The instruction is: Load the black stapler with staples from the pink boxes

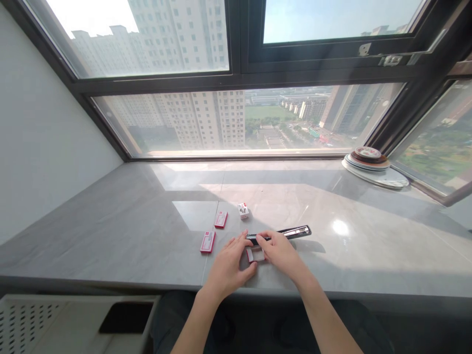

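A black stapler (295,232) lies across the stone sill with its long staple channel exposed. My right hand (280,250) is closed on its body, thumb and forefinger near the middle. My left hand (229,261) steadies the stapler's left end with its fingertips, the thumb reaching out lower down. Below the stapler, between my hands, is an open small staple box (255,254), partly covered by fingers. Left of my hands lie two flat pink-and-white staple boxes, a nearer one (208,242) and a farther one (221,219). A white box (243,211) stands just beyond the stapler.
A stack of plates (396,178) sits at the sill's far right corner. Window frames (236,81) rise behind the grey stone sill (121,231). Under its front edge at left is a white surface with holes (29,319), bearing a dark flat object (126,317).
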Action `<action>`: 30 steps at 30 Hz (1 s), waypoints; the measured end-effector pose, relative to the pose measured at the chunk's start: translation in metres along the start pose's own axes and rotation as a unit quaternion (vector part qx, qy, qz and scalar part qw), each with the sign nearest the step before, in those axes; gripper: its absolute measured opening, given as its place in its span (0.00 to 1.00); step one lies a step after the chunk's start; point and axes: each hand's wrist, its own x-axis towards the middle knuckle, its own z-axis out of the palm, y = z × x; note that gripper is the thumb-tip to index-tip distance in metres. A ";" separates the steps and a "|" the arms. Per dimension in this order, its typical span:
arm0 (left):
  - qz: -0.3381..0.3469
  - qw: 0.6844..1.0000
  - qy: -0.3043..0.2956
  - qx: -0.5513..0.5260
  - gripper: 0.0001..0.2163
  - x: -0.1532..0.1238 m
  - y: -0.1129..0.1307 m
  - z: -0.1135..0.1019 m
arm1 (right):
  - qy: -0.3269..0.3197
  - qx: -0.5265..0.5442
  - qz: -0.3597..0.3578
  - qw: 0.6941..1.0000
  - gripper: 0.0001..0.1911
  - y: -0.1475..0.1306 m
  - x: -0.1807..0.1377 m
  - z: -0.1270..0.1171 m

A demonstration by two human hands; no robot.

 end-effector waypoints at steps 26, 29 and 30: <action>-0.002 0.999 0.008 -0.040 0.24 0.001 -0.008 -0.001 | -0.036 -0.243 -0.142 0.959 0.06 -0.013 -0.034 -0.022; -0.017 0.999 0.033 -0.029 0.14 -0.002 -0.005 -0.004 | 0.040 -0.229 -0.089 0.968 0.13 0.002 -0.042 -0.037; -0.028 0.998 0.054 -0.018 0.10 -0.003 -0.003 -0.004 | 0.069 -0.239 -0.064 0.966 0.16 0.009 -0.043 -0.042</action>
